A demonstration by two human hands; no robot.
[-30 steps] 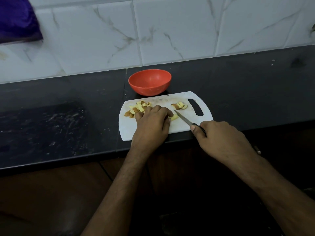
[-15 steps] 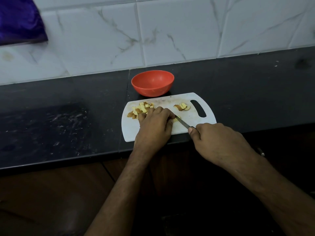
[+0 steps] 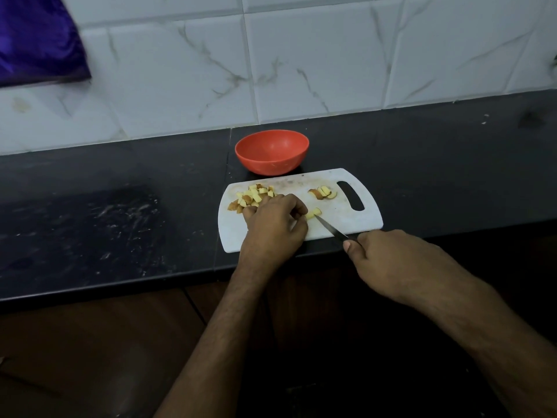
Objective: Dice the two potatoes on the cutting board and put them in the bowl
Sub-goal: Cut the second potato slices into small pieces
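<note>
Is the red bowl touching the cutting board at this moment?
Cannot tell. In the head view the red bowl sits just behind the cutting board; its base meets a dark shadow at the board's far edge, hiding any gap.

White marble-veined wall tiles (image 3: 316,64) rise behind a dark, scuffed surface (image 3: 90,224). A purple cloth (image 3: 36,40) hangs at upper left. Brown floor (image 3: 90,357) lies below; light is dim.

A dark counter (image 3: 437,152) runs across the view, with pale scratch marks on its left part. Behind its back edge stands a wall of white marble-pattern tiles (image 3: 316,64). A purple cloth (image 3: 36,43) hangs at the upper left corner, over the tiles.
</note>
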